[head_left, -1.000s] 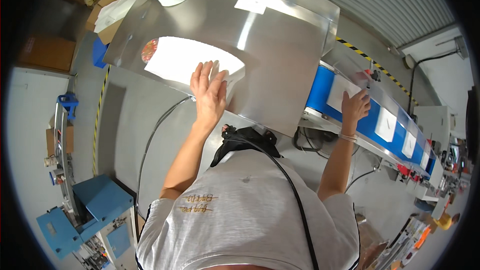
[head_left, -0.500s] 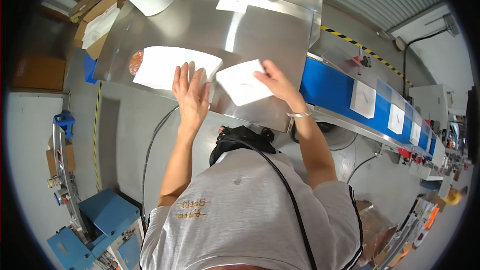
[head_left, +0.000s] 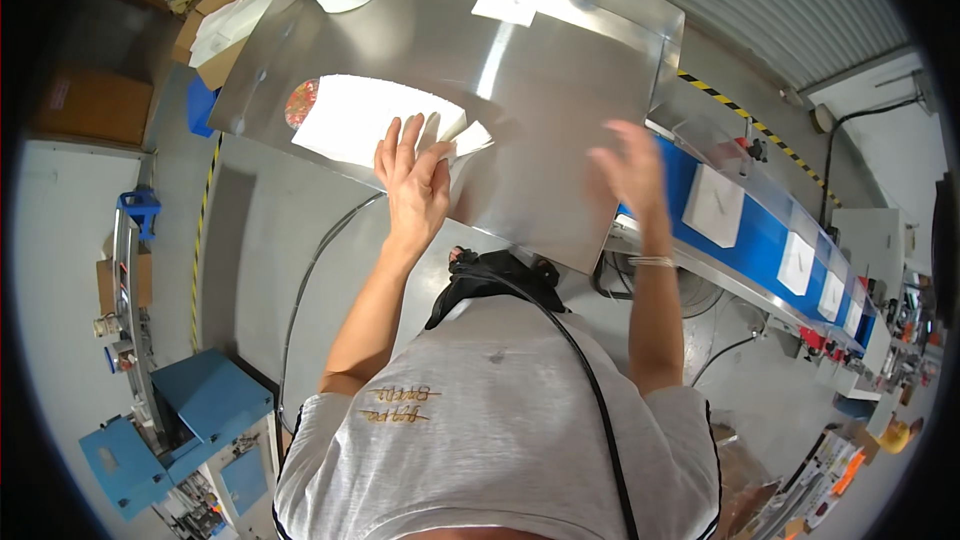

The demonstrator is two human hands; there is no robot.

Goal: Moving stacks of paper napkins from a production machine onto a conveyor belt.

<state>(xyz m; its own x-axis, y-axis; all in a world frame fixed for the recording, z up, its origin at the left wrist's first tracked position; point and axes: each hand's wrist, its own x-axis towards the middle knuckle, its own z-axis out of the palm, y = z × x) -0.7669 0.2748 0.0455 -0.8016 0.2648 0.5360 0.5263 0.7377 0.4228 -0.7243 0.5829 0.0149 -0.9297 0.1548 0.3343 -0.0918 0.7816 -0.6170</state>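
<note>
The step in hand looks like sheet handling between the stack [head_left: 365,120] and the belt [head_left: 760,230]; lifting a sheet would call for closing on the stack's fanned end. The stack lies on the surface [head_left: 560,70], under the left grip [head_left: 415,195], whose pinch I cannot tell. The right grip [head_left: 635,175], blurred, spreads empty, well right of it.

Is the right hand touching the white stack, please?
No, the left hand is on the stack; the right hand is apart, near the blue belt.
</note>
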